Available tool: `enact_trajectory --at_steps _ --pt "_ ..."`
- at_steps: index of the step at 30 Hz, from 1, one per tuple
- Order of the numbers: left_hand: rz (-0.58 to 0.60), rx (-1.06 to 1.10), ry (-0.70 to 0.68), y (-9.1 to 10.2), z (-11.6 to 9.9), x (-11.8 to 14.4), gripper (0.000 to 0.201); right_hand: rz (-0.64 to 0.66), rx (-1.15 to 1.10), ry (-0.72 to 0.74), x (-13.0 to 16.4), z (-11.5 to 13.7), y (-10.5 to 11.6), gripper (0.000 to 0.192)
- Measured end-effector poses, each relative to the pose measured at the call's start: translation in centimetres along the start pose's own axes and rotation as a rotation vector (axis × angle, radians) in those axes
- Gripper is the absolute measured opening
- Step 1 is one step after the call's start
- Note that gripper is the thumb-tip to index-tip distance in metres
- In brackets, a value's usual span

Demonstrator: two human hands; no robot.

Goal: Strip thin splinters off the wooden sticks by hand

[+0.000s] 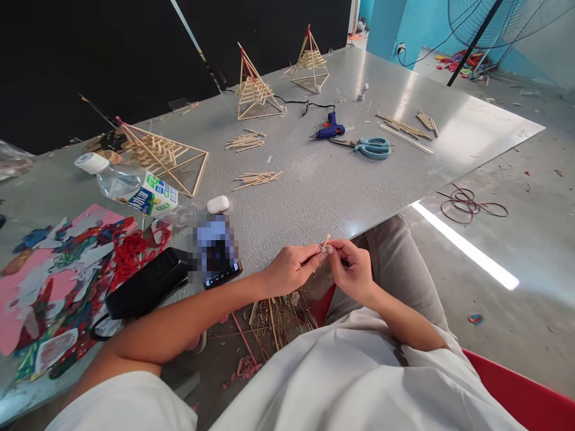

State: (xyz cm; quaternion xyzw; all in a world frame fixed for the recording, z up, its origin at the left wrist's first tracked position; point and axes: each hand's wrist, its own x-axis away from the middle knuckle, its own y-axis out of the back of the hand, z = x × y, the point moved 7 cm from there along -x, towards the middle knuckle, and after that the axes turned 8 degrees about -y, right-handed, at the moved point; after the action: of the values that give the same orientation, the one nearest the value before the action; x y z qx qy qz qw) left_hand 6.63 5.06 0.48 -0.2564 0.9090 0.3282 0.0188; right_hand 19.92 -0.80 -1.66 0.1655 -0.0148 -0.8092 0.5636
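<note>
My left hand point(294, 267) and my right hand point(353, 268) meet just off the table's front edge, above my lap. Between their pinched fingertips is a short pale wooden stick point(326, 241), its lower part hidden by the fingers. On the table beyond lie two small heaps of cut sticks, a nearer one point(257, 179) and a farther one point(245, 141). A blue glue gun point(331, 126) and blue-handled scissors point(374, 148) rest farther back. Longer sticks point(404, 126) lie to their right, beside clear glue sticks point(406, 139).
Three stick pyramids point(258, 96) stand or lean along the back and left. A bottle point(130, 184), white earbud case point(218, 205), phone point(218, 251), black case point(146, 284) and coloured scraps point(58, 287) crowd the left. Stick offcuts point(274, 323) lie below the table edge.
</note>
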Motion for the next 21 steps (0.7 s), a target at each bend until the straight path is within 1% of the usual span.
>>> enact_trajectory --at_steps 2,4,9,11,16,21 --pt "0.001 0.001 -0.006 0.0 -0.1 0.0 0.035 0.002 -0.055 -0.016 -0.1 0.2 0.0 0.028" --pt "0.012 0.040 0.015 0.0 -0.1 -0.1 0.036 0.031 -0.141 -0.062 -0.3 0.1 -0.1 0.032" --pt "0.056 0.179 0.068 -0.1 -0.4 -0.1 0.045 0.216 -0.403 -0.320 -0.9 -1.0 -1.1 0.053" --pt "0.070 0.192 0.070 -0.1 -0.5 -0.1 0.047 0.253 -0.456 -0.375 -1.0 -1.0 -1.3 0.057" --pt "0.114 0.256 0.079 -0.2 -0.5 0.0 0.055 0.264 -0.506 -0.395 -1.2 -0.5 -1.4 0.056" --pt "0.071 0.317 0.088 -0.2 -0.3 -0.1 0.056 0.217 -0.460 -0.352 -1.3 -0.2 -0.8 0.054"
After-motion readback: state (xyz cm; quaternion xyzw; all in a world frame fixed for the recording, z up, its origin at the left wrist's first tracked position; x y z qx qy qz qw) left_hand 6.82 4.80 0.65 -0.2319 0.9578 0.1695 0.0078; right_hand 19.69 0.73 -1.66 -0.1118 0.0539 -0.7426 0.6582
